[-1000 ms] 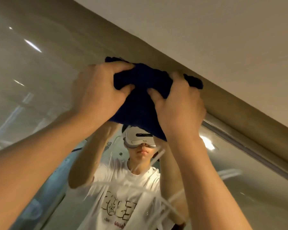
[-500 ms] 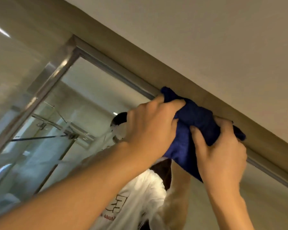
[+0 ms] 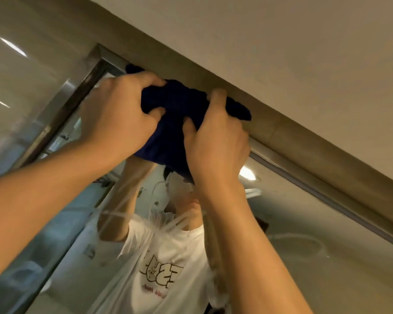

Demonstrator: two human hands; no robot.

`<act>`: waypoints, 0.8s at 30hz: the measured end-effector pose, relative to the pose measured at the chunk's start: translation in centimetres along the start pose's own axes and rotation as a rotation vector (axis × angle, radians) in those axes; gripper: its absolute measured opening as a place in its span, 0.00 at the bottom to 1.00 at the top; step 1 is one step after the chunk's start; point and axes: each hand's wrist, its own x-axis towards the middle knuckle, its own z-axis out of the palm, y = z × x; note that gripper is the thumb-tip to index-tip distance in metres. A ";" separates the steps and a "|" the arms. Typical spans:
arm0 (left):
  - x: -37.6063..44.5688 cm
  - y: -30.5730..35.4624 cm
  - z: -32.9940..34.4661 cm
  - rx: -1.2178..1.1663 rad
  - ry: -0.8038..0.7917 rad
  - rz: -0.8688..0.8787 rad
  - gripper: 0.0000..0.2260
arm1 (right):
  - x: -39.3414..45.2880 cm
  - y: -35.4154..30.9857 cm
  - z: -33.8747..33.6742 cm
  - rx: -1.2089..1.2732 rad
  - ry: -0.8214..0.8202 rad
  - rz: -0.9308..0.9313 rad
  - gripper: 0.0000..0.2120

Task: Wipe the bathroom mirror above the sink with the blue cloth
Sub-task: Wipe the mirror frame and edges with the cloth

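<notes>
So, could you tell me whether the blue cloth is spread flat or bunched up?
Bunched up: the blue cloth is crumpled into folds, gripped by the left hand and right hand.

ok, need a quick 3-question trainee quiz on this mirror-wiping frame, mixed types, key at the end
1. True or false: only one hand grips the blue cloth.
2. Multiple choice: where is the cloth on the mirror?
A. at the bottom edge
B. up against the top frame, near the upper left corner
C. mid-glass, far from any edge
3. Fill in: the reflection shows a person in a white ____ with lettering.

Key:
1. False: the left hand and the right hand both curl round it.
2. B
3. T-shirt
</notes>
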 end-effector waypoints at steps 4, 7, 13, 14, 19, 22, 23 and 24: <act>-1.6 2.2 1.5 -0.098 -0.026 0.039 0.17 | -1.3 3.0 -1.2 0.035 0.051 0.044 0.18; -3.9 5.3 3.9 -0.085 0.005 0.086 0.16 | -3.0 6.1 -2.9 0.040 0.082 0.071 0.18; -8.7 13.2 7.2 -0.130 -0.109 0.128 0.16 | -7.0 13.6 -8.0 0.010 0.106 0.200 0.17; -9.4 14.5 7.5 -0.131 -0.145 0.145 0.16 | -7.6 14.5 -8.8 0.005 0.103 0.237 0.17; -9.3 15.6 7.3 -0.033 -0.223 0.210 0.18 | -8.1 14.8 -10.0 -0.056 0.089 0.305 0.19; -7.7 13.3 6.2 0.012 -0.220 0.228 0.18 | -7.1 13.0 -8.8 -0.060 0.082 0.281 0.20; -7.1 12.5 5.8 0.019 -0.213 0.222 0.18 | -6.7 12.3 -8.3 -0.065 0.075 0.264 0.21; -6.6 11.7 5.5 0.020 -0.205 0.212 0.17 | -6.4 11.7 -7.9 -0.071 0.067 0.250 0.21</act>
